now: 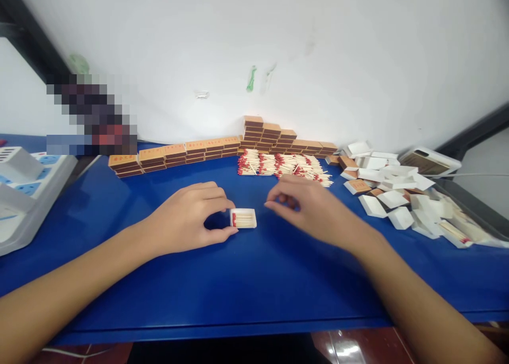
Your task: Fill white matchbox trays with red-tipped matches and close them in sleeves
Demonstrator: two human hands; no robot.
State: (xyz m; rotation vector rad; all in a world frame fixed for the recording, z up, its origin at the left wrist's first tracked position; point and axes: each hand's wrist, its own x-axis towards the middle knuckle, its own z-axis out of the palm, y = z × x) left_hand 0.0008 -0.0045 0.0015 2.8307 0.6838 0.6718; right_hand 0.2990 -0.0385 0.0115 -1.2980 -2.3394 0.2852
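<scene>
A small white matchbox tray (244,218) filled with red-tipped matches lies on the blue table (238,284). My left hand (191,218) pinches the tray's left end between thumb and fingers. My right hand (312,207) hovers just right of the tray, fingers curled loosely together, with nothing visible in them; it does not touch the tray. Behind the hands lies a pile of loose matches (284,165).
A row of stacked brown matchboxes (175,154) runs along the wall, rising to a taller stack (264,132). A heap of white trays and sleeves (397,194) lies at the right. A white power strip (24,189) sits at the left edge.
</scene>
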